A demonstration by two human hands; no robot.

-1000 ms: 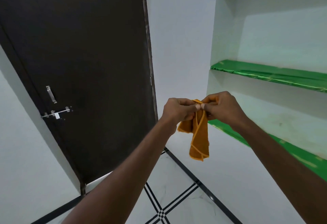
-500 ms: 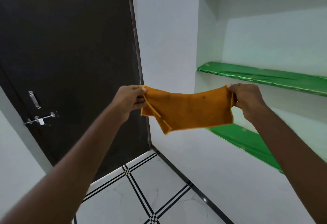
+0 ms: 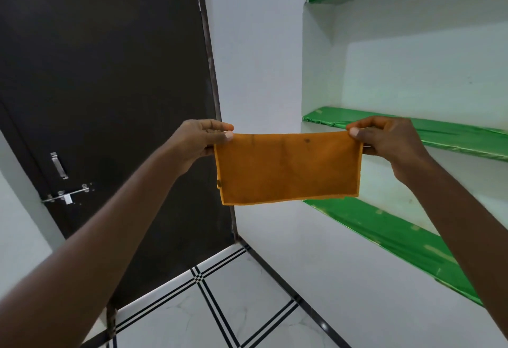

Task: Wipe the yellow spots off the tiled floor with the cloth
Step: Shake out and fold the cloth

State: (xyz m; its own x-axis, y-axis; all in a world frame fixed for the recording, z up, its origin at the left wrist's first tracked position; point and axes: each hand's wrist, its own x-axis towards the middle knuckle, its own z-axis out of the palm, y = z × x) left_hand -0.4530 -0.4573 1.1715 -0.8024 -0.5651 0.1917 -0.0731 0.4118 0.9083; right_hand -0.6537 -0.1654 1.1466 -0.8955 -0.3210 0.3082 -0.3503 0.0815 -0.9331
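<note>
Between left hand point(image 3: 202, 139), right hand point(image 3: 384, 139): cloth point(image 3: 288, 169) taut, unlabelled.

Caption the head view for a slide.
Both hands, left hand and right hand, stretch an orange cloth flat above the tiled floor.

White tiled floor point(image 3: 247, 317) crossed by black double lines, meeting dark door point(image 3: 110, 100).
</note>
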